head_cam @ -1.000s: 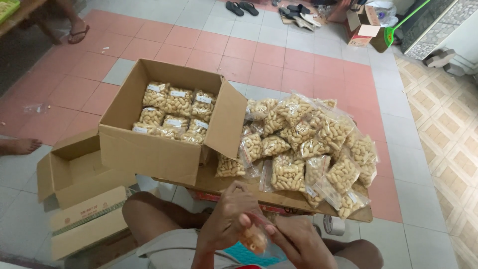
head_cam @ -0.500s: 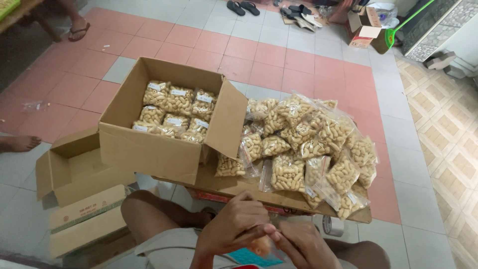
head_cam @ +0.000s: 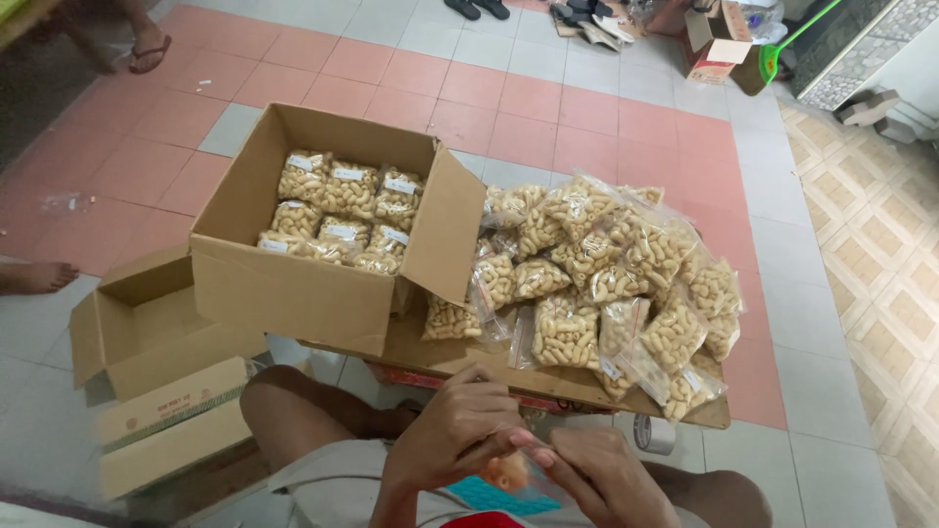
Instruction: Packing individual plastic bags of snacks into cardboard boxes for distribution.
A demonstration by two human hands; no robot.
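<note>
My left hand [head_cam: 455,430] and my right hand [head_cam: 597,474] meet low in the view, over my lap. Together they pinch a small clear bag [head_cam: 511,471] with pale orange snacks inside; most of it is hidden by my fingers. Just beyond my hands lies a heap of clear bags of pale curled snacks [head_cam: 606,274] on a cardboard sheet [head_cam: 460,357]. To its left stands an open cardboard box [head_cam: 284,288] with several of the same bags packed in rows.
A smaller open cardboard box [head_cam: 147,332] sits on the floor at the left, with a flat carton [head_cam: 176,430] in front of it. A tape roll [head_cam: 655,435] lies under the sheet's right end. Another person's foot [head_cam: 34,277] shows at the left edge. Sandals and boxes lie far back.
My hands have shifted slightly right and lower while working on the small bag. The boxes and the heap have not moved.
</note>
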